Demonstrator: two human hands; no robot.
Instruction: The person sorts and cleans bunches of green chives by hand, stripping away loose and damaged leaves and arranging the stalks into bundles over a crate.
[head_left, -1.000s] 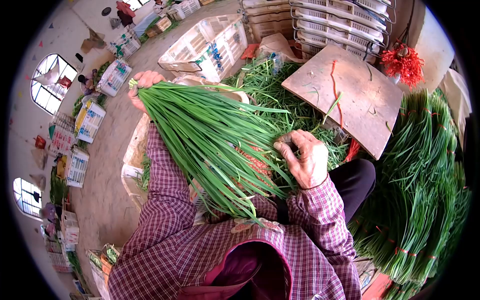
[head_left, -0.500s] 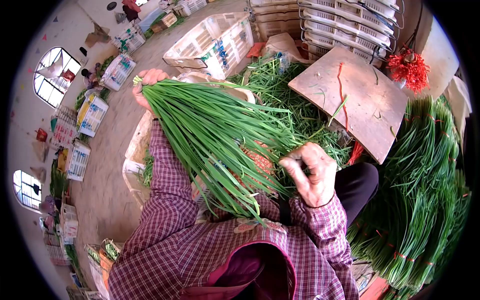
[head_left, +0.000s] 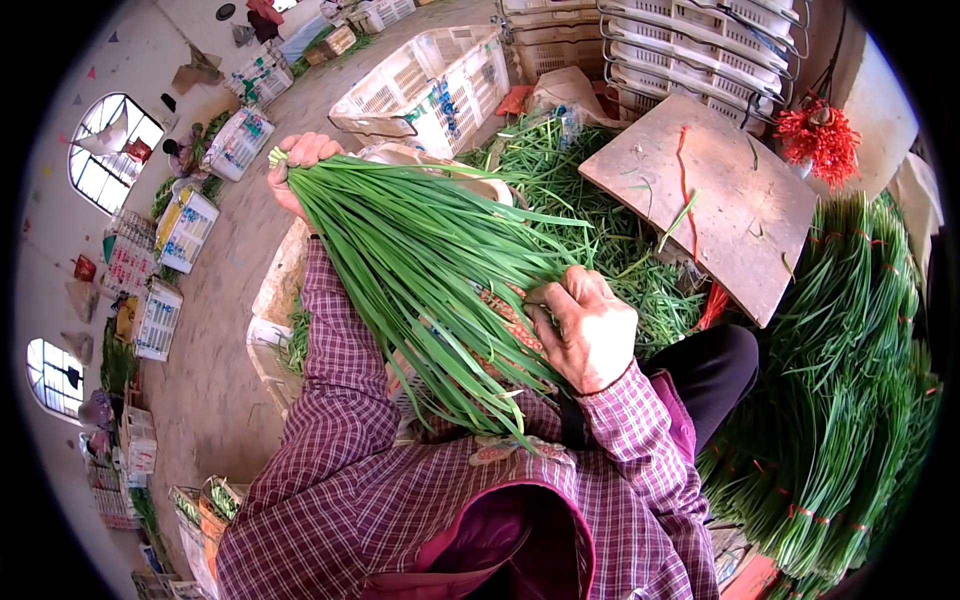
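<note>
My left hand (head_left: 300, 170) is closed round the pale stem ends of a bunch of garlic chives (head_left: 430, 260). The long green leaves fan out from it to the right and down, over my lap. At the right edge of the fan my right hand (head_left: 585, 325) has its fingers curled in a pinch on the leaf tips; what exactly lies between finger and thumb is partly hidden. Below the bunch, a white basket (head_left: 268, 345) shows at the left.
Loose chive leaves (head_left: 640, 270) are heaped beyond my right hand, beside a tilted board (head_left: 710, 190) with a red tie on it. Tied chive bundles (head_left: 830, 400) are stacked at the right. White crates (head_left: 470, 90) stand behind, and a red bunch of ties (head_left: 818, 140) hangs near the wall.
My right hand has moved left and slightly up, from the outer leaf tips further into the fan. The left hand still holds the bunch in nearly the same place.
</note>
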